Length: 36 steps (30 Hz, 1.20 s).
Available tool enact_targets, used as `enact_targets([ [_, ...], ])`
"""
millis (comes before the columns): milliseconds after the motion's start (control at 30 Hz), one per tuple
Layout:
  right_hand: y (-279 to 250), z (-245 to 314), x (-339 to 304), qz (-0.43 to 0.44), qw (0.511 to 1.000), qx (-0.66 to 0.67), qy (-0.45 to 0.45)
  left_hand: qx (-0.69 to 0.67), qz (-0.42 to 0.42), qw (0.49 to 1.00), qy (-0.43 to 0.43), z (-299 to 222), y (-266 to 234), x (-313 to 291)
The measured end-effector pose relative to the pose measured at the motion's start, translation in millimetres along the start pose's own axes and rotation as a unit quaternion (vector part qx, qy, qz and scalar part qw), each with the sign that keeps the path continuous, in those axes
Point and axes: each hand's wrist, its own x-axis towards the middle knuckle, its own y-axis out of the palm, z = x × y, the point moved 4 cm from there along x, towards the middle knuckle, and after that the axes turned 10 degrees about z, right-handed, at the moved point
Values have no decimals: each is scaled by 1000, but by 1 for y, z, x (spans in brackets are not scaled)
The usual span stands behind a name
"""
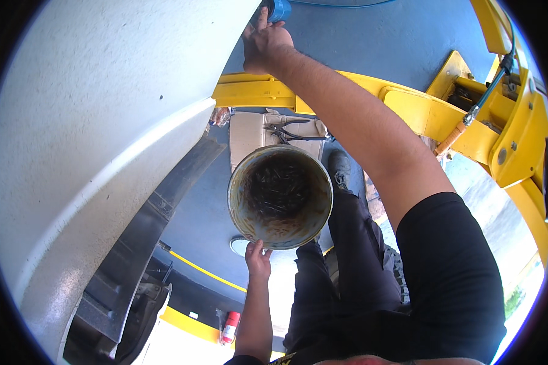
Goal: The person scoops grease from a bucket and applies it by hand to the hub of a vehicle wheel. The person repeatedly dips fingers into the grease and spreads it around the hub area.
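Note:
My left hand (259, 261) is closed on the lower rim of a round, pale, stained bucket (313, 224). The bucket faces up toward me, and its bottom holds dark, slender pieces (279, 185) too dim to name. My right arm stretches up and away over the yellow frame. At its end, my right hand (268, 45) is closed against a blue cylindrical thing (278, 11) beside the white panel. The panel and the picture's edge partly hide that thing, and some of the right fingers are covered.
A large white vehicle panel (115, 109) fills the left side. A yellow metal beam (359, 86) curves across, with a hose (490, 91) at right. Pliers (286, 131) lie on cardboard (245, 137) beyond the bucket. A red fire extinguisher (230, 326) stands at lower left.

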Motion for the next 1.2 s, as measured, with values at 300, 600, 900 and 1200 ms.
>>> enact_targets([
  [300, -2, 3, 3, 7, 999, -44, -8, -3, -4, 1000, -4, -3, -2, 1],
  [600, -11, 12, -3, 37, 997, 59, -42, -3, -14, 1000, -5, -4, -1, 2],
  [900, 40, 8, -166, -121, 839, 506, -160, 9, -7, 1000, -6, -3, -4, -4],
  [1200, 120, 19, -360, -23, 80, 964, -252, 74, 50, 996, 27, -23, -13, -26],
])
